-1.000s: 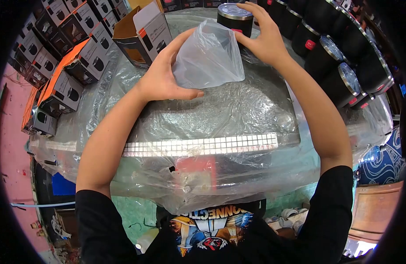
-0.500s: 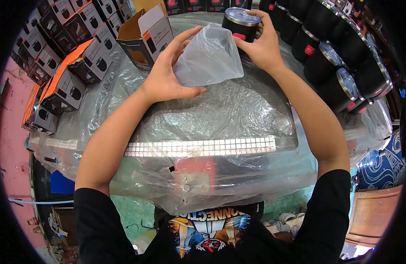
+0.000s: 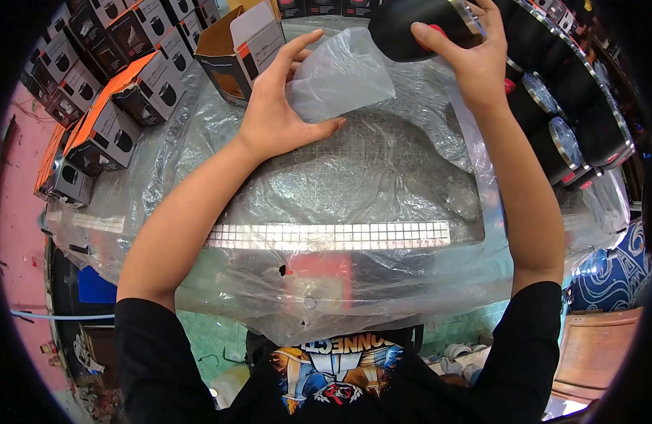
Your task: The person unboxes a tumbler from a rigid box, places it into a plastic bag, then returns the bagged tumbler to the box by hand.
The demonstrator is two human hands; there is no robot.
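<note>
My left hand (image 3: 273,116) holds a translucent plastic bag (image 3: 344,78) over the table, thumb stretched below it and fingers curved at its left side, partly hidden. A black tumbler (image 3: 397,32) with a steel rim and a red label is gripped in my right hand (image 3: 478,67), thumb near the label. It lies tilted on its side, lid end to the right and base pointing at the bag. An opened box (image 3: 259,53) with its flap up stands just beyond my left hand.
Boxes with tumbler pictures (image 3: 146,95) are stacked at the left. Rows of black tumblers with clear lids (image 3: 566,141) fill the right side. Plastic sheeting (image 3: 382,169) covers the table, with a gridded strip (image 3: 326,236) near its front edge.
My right hand has lifted the tumbler off the table, moved it right and tipped it from upright to sideways. My left hand with the bag has shifted slightly.
</note>
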